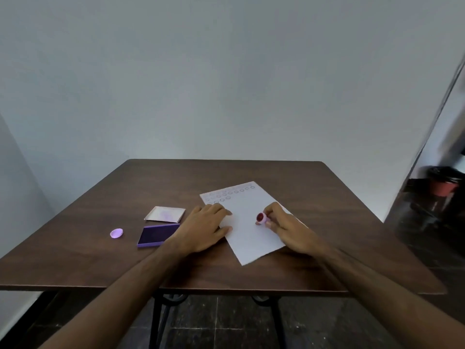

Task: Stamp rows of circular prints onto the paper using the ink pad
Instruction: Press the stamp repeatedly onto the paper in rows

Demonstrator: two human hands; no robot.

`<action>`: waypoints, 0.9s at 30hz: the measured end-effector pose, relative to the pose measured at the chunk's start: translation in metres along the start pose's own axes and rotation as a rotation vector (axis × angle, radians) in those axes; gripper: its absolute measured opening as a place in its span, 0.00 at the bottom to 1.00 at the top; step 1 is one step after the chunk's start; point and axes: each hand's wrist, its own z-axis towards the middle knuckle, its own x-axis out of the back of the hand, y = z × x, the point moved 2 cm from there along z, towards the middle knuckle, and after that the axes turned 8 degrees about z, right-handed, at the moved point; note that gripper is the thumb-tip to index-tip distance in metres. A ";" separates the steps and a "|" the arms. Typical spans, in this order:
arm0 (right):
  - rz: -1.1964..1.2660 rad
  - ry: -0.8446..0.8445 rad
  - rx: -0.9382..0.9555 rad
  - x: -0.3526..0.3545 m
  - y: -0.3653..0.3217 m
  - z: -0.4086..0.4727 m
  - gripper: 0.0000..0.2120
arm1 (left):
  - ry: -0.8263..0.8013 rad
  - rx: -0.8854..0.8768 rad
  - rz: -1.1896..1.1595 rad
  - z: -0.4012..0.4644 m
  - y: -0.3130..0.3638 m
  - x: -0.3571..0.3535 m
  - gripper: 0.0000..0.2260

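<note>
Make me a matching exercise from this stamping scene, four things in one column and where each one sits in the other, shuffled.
Things:
1. round stamp
2. ink pad
3. small lilac cap
4. ink pad lid

Places or states:
A. lying alone on the table, farthest left
B. pinched in the right hand above the paper, inked face tilted up
C. open, just left of the left hand
D. lying inside-up, just beyond the ink pad

Pairs: 1-B, 2-C, 3-A, 4-D
</note>
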 end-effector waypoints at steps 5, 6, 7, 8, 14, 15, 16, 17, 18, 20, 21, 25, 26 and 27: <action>0.366 -0.161 -0.103 0.041 0.017 -0.039 0.13 | 0.000 0.039 -0.053 0.003 -0.002 -0.003 0.26; 0.438 -0.175 -0.108 0.048 0.022 -0.045 0.15 | -0.030 0.032 -0.068 0.003 -0.001 -0.005 0.26; 0.496 -0.179 -0.117 0.054 0.026 -0.050 0.16 | -0.061 0.018 -0.075 0.003 0.001 -0.006 0.26; 0.540 -0.171 -0.132 0.058 0.031 -0.055 0.16 | -0.087 0.000 -0.075 0.002 0.004 -0.008 0.26; 0.608 -0.105 -0.164 0.072 0.037 -0.068 0.22 | -0.031 -0.071 -0.003 -0.011 0.017 -0.004 0.19; 0.606 -0.115 -0.153 0.074 0.035 -0.067 0.23 | -0.006 -0.097 -0.004 -0.016 0.019 -0.001 0.18; 0.612 -0.131 -0.140 0.075 0.033 -0.067 0.21 | 0.013 -0.122 -0.009 -0.021 0.021 0.000 0.16; 0.631 -0.150 -0.127 0.075 0.032 -0.066 0.19 | 0.024 -0.146 -0.016 -0.026 0.023 0.002 0.16; 0.663 -0.172 -0.115 0.074 0.029 -0.066 0.17 | 0.029 -0.166 -0.025 -0.031 0.025 0.003 0.16; 0.749 -0.223 -0.088 0.067 0.022 -0.063 0.13 | 0.044 -0.197 -0.034 -0.040 0.028 0.005 0.19; 0.793 -0.243 -0.072 0.061 0.018 -0.061 0.12 | 0.050 -0.209 -0.037 -0.043 0.029 0.006 0.21; 0.966 -0.292 -0.018 0.034 -0.001 -0.043 0.09 | 0.040 -0.226 -0.090 -0.049 0.030 0.006 0.24; 1.009 -0.305 -0.007 0.027 -0.004 -0.037 0.08 | 0.037 -0.225 -0.100 -0.048 0.029 0.006 0.24; 1.050 -0.315 0.001 0.021 -0.005 -0.032 0.08 | 0.034 -0.227 -0.104 -0.047 0.028 0.006 0.24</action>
